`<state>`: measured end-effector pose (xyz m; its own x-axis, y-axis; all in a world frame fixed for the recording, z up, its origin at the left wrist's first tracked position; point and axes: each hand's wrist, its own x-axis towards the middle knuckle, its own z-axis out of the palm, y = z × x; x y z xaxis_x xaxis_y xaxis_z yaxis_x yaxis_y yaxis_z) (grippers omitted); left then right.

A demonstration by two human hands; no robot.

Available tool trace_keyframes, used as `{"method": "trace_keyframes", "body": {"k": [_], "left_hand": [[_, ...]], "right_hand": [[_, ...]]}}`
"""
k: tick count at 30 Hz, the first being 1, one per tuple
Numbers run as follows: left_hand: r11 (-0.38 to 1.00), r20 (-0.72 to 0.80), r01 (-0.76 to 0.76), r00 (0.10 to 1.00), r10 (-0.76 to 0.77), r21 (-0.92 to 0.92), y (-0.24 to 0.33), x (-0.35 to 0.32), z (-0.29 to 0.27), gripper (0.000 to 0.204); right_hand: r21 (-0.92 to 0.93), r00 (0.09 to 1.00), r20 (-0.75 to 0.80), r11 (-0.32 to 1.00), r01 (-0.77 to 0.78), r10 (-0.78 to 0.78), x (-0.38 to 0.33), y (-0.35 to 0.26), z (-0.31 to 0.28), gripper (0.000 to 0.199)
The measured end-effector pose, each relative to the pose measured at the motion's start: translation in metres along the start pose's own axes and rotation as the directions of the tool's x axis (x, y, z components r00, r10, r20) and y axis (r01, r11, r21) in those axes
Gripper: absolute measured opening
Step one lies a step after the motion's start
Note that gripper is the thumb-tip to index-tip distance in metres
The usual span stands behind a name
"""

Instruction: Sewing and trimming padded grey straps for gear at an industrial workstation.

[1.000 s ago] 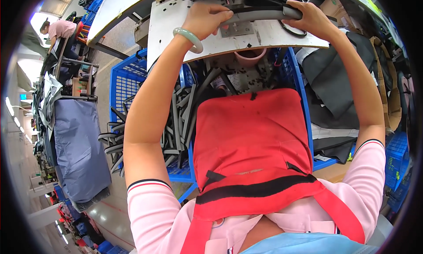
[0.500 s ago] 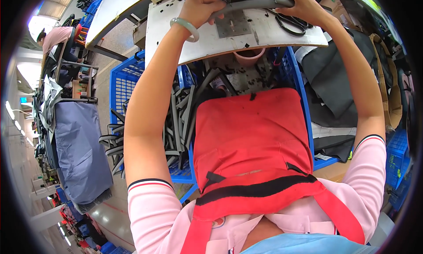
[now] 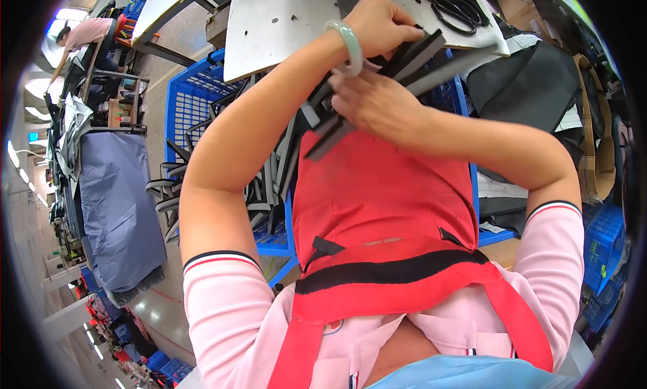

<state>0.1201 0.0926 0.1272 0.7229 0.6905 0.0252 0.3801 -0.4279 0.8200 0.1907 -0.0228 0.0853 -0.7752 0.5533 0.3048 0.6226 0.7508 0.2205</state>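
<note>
Over the front edge of the white table, my left hand (image 3: 381,26), with a pale green bangle at its wrist, is closed on the black and grey strips (image 3: 419,54). Just below it, my right hand (image 3: 381,104) has its fingers curled around the same bundle, whose lower ends (image 3: 325,141) stick out in front of my red apron (image 3: 384,193). Motion blurs the right fingers and some strip ends. How many strips each hand holds is hidden.
Blue plastic baskets (image 3: 180,112) stand below the table (image 3: 259,35), the left one heaped with grey and black strips (image 3: 269,180). Cables (image 3: 458,15) lie at the table's right. Dark sheets (image 3: 526,85) and a cardboard box (image 3: 590,146) are farther right. Another person (image 3: 91,33) bends at the far left.
Both hands have come down toward me from the far side of the table. The grey strip stretched between them is now a bundle of strips, held with the hands close together.
</note>
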Motion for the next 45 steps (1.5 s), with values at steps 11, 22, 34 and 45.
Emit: {"method": "trace_keyframes", "body": {"k": [11,22,34,45], "left_hand": [[0.968,0.342,0.221,0.924,-0.169,-0.12,-0.051,-0.091,-0.01,0.037],[1.0,-0.073,-0.006,0.997,0.006,0.002,0.007,-0.054,-0.062,0.028],[0.999,-0.26,0.037,0.965,-0.032,0.013,-0.027,-0.001,-0.071,0.033],[0.998,-0.278,-0.037,0.96,0.022,-0.045,-0.041,0.022,-0.083,0.028]], "right_hand": [[0.462,0.747,0.386,0.588,-0.664,0.54,-0.094,0.09,-0.076,0.041],[0.381,0.716,0.24,0.615,-0.69,0.655,-0.099,0.14,-0.086,0.067],[0.408,0.686,0.321,0.558,-0.723,0.653,-0.071,0.194,-0.068,0.071],[0.472,0.653,0.363,0.473,-0.744,0.665,-0.057,0.204,-0.08,0.041]]}}
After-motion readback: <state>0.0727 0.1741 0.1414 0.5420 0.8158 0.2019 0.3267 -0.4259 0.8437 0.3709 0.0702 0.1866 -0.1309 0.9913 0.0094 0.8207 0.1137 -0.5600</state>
